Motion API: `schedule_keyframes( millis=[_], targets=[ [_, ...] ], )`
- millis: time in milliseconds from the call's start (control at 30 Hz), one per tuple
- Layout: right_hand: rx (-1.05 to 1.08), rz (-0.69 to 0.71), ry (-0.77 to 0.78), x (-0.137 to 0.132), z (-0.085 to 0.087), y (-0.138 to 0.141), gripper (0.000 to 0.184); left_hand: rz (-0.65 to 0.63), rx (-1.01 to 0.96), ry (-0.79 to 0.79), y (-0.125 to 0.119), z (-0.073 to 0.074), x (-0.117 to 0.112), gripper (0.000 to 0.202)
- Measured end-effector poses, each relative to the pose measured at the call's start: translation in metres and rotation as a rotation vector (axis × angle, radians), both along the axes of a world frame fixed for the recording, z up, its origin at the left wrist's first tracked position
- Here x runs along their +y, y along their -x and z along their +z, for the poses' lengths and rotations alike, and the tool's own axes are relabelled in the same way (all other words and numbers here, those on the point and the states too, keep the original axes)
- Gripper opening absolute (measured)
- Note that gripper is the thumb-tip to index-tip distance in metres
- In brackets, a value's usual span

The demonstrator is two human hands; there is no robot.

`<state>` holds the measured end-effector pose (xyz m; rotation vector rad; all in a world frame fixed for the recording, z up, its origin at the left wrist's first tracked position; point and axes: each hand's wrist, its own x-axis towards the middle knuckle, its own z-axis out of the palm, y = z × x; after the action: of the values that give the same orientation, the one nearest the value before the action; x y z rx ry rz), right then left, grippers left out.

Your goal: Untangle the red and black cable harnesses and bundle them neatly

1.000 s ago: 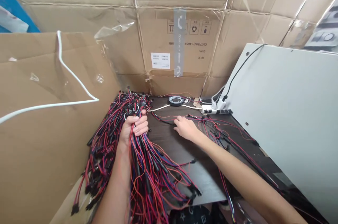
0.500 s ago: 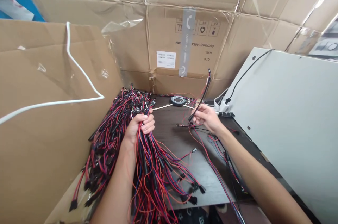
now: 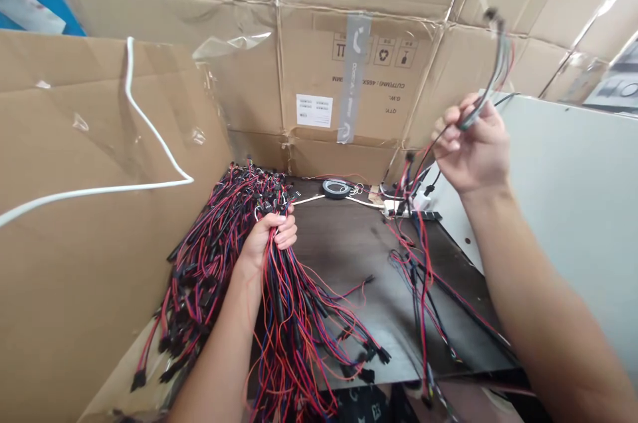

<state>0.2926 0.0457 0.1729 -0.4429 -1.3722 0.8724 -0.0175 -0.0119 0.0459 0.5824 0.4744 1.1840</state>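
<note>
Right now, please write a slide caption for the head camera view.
Left hand grips a bundle of red-and-black connector wires; right hand holds up a few wires above a dark table.

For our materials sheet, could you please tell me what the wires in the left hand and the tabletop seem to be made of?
The wires in the left hand look like thin flexible plastic-sheathed cable: glossy red, black and blue, bending loosely. The tabletop seems to be dark wood-grain laminate, judging by its streaky grain and soft sheen, though solid wood cannot be ruled out.
</note>
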Motion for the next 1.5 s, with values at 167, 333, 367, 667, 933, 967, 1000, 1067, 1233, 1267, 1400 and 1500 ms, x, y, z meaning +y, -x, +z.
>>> schedule_keyframes(
  millis=[167, 333, 367, 667, 933, 967, 1000, 1067, 1233, 1267, 1400, 1500],
  targets=[
    [-0.378, -0.077, 0.199, 0.032, -0.010, 0.021, 0.023, -0.002, -0.019, 0.055, 0.001, 0.002, 0.001, 0.014],
    [-0.249, -0.187, 0.094, 0.039, -0.012, 0.012, 0.011, -0.060, 0.075, 0.233, -0.003, 0.004, 0.006, 0.014],
    [-0.219, -0.221, 0.037, 0.036, -0.006, 0.004, 0.010, -0.060, 0.117, 0.261, -0.007, 0.003, 0.007, 0.014],
    [-0.048, -0.490, -0.394, -0.022, 0.086, -0.069, 0.027, 0.011, 0.448, 0.303, -0.071, -0.013, 0.007, 0.022],
    [-0.077, -0.417, -0.422, -0.034, 0.077, -0.085, 0.020, 0.298, 1.079, 0.186, -0.104, -0.042, 0.021, 0.016],
    [-0.071, -0.419, -0.410, -0.033, 0.074, -0.085, 0.018, 0.322, 1.186, 0.162, -0.104, -0.042, 0.023, 0.014],
    [-0.064, -0.427, -0.400, -0.033, 0.072, -0.085, 0.016, 0.345, 1.294, 0.136, -0.105, -0.041, 0.024, 0.012],
    [-0.071, -0.441, -0.375, -0.034, 0.068, -0.084, 0.014, 0.377, 1.493, 0.082, -0.105, -0.038, 0.026, 0.011],
    [-0.135, -0.404, -0.352, -0.041, 0.065, -0.080, 0.010, 0.375, 1.837, 0.004, -0.109, -0.033, 0.029, 0.034],
    [-0.145, -0.394, -0.353, -0.042, 0.065, -0.078, 0.009, 0.372, 1.882, 0.001, -0.110, -0.033, 0.030, 0.039],
    [-0.152, -0.346, -0.309, -0.041, 0.060, -0.074, 0.011, 0.369, 1.995, 0.031, -0.114, -0.035, 0.038, 0.056],
    [-0.193, -0.266, -0.240, -0.041, 0.054, -0.071, 0.013, 0.338, 2.027, 0.053, -0.114, -0.034, 0.045, 0.065]
  ],
)
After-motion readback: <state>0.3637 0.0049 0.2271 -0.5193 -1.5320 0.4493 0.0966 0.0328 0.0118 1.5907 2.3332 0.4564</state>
